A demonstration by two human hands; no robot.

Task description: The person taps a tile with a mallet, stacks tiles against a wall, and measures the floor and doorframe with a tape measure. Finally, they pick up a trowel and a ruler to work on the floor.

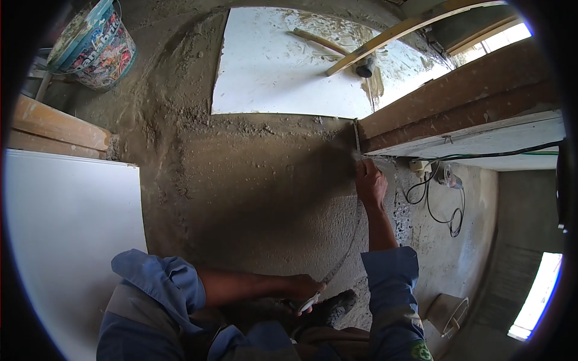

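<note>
A thin tape or strip [344,259] curves over the rough grey floor between my two hands. My left hand [303,290], low in the middle, is closed around a small whitish object [309,302], from which the strip seems to come out. My right hand [371,182] is farther forward, its fingers pinched on the strip close to the lower edge of the wooden door frame [421,123]. Past that hand, the strip runs on up to the frame's corner.
A white board [271,66] lies ahead, bearing a hammer [322,42] and a leaning wooden batten [409,27]. Another white panel [72,222] stands left. A bucket [105,54] is upper left. Cables [428,198], a power tool [450,178] and a second bucket [447,314] are right.
</note>
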